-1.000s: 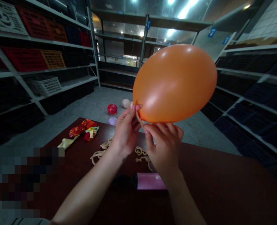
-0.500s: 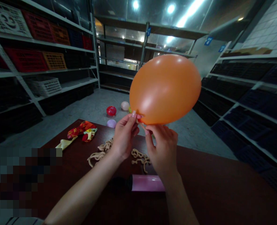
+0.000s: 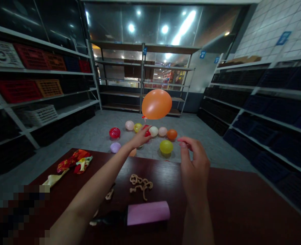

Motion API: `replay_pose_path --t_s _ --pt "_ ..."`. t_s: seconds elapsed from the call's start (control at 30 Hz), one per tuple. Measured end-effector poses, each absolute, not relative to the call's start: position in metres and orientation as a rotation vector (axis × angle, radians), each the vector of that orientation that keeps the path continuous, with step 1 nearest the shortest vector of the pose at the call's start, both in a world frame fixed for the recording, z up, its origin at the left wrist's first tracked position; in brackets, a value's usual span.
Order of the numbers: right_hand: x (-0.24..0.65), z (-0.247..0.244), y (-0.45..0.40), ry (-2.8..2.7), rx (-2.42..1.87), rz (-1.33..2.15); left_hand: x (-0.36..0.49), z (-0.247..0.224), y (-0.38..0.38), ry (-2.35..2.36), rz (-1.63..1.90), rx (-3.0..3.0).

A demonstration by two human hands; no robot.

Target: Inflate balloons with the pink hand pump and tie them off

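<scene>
An orange balloon with a knotted neck hangs in the air beyond the table, apart from both hands. My left hand reaches out below it, fingers stretched and holding nothing. My right hand is raised over the table's right part, its fingers curled and thumb close to the index finger, with nothing visible between them. Beneath my arms lie a pink balloon pump with a black end and a tangle of beige twisted balloons or cords. Deflated red and yellow balloons rest at the table's left.
Several inflated balloons lie on the floor past the dark table, among them a yellow one, a red one and a purple one. Shelves with crates line the left; a metal rack stands at the back.
Both hands have let go of the orange balloon, which has moved forward, away from me. My left hand has stretched forward; my right has drawn apart to the right. The view has shifted.
</scene>
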State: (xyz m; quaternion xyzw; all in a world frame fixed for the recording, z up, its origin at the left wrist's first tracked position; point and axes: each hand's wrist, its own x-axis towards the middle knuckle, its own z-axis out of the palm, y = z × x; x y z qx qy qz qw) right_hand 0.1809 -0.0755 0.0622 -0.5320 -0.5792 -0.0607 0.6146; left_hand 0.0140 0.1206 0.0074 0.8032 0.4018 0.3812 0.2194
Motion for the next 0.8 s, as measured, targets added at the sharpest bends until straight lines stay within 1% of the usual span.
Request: replay_pose_path --t_s 0.07,0.2,0.3,0.43,0.53,0.7,0.8 --pt "0.183 0.063 -0.077 -1.337 -1.228 -0.137 0.017 0.002 0.121 1.04 0.956 2.292" --pt "0.182 0.064 -0.082 -1.385 -1.211 -0.136 -0.003 -0.016 0.097 0.989 0.887 2.346" --pt "0.18 0.066 -0.087 -1.463 -1.202 -0.103 -0.037 -0.032 0.074 1.113 0.882 2.282" --pt "0.175 0.056 -0.094 -1.752 -1.229 -0.014 -0.1 -0.053 0.037 1.218 0.983 2.171" --pt "0.169 0.025 -0.101 -2.059 -1.3 0.125 -0.149 -0.068 0.004 1.35 1.04 2.076" --pt "0.157 -0.047 -0.126 -2.478 -1.399 0.395 -0.217 -0.092 -0.05 1.743 1.103 1.909" --pt "0.149 -0.075 -0.138 -2.562 -1.511 0.373 -0.245 -0.102 -0.072 1.935 1.042 1.942"
